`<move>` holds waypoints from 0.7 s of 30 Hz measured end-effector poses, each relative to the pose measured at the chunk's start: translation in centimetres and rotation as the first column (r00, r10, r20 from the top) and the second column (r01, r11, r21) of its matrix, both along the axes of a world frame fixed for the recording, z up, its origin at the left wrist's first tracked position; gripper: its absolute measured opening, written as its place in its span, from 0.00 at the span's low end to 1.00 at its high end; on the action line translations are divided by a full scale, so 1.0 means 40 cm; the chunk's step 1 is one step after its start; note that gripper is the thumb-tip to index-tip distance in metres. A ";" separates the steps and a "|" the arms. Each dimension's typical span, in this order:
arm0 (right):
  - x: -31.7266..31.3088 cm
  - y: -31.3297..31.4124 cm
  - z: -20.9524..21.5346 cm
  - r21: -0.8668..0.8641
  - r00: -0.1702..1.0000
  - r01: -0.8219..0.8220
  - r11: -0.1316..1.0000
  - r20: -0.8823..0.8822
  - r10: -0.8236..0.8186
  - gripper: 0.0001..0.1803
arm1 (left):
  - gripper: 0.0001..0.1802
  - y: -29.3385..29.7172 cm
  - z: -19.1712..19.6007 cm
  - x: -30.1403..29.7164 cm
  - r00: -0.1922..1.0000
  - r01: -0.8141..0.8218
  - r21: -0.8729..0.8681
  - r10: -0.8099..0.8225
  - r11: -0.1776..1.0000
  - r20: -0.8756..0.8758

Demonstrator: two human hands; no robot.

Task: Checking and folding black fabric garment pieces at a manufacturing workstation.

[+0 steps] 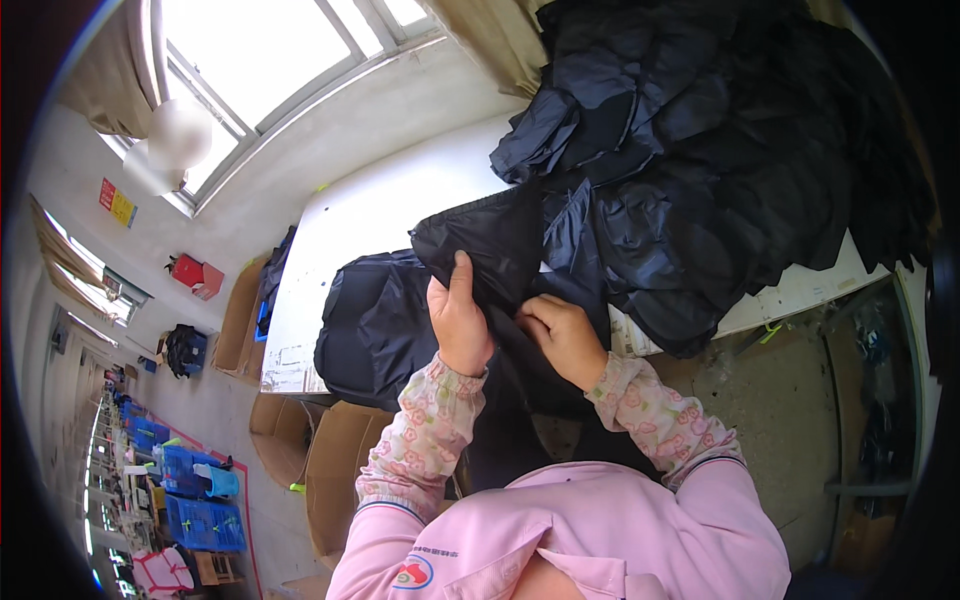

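A piece of black fabric [485, 235] with a gathered-looking upper edge is raised in front of me. My left hand [461, 318] grips its left part, thumb up on the near face and the other fingers hidden behind. Lower down on the right, my right hand [563, 338] is closed on the same fabric, its fingers curled in and partly hidden. Beside my left hand, a flat black fabric piece [370, 325] lies on the white table [300, 300] and overhangs its near edge. Flowered sleeve covers are on both my forearms.
A large heap of black fabric pieces [700, 150] covers the table's right side. Open cardboard boxes [345, 470] stand on the floor below its left end. Blue crates [205, 520] line the floor farther left. A window [260, 60] is behind the table.
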State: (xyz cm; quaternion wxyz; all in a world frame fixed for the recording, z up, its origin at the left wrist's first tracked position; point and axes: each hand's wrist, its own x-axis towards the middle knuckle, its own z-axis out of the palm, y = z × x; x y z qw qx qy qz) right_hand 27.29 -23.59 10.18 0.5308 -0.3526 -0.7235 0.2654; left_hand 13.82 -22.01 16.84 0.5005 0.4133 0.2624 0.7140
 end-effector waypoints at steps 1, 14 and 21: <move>0.002 -0.004 0.006 -0.002 1.000 -0.007 1.000 0.000 0.007 0.13 | 0.12 0.005 -0.002 -0.015 0.999 -0.039 -0.042 0.040 0.998 0.015; 0.040 -0.027 0.018 -0.281 0.963 -0.220 0.934 -0.214 0.163 0.04 | 0.18 -0.003 -0.014 -0.048 0.990 0.020 -0.159 0.003 0.987 0.141; 0.211 0.102 0.242 0.136 0.836 0.233 0.963 -0.533 -0.127 0.09 | 0.34 -0.041 -0.055 -0.112 -0.130 0.412 -0.550 -0.550 0.727 -0.825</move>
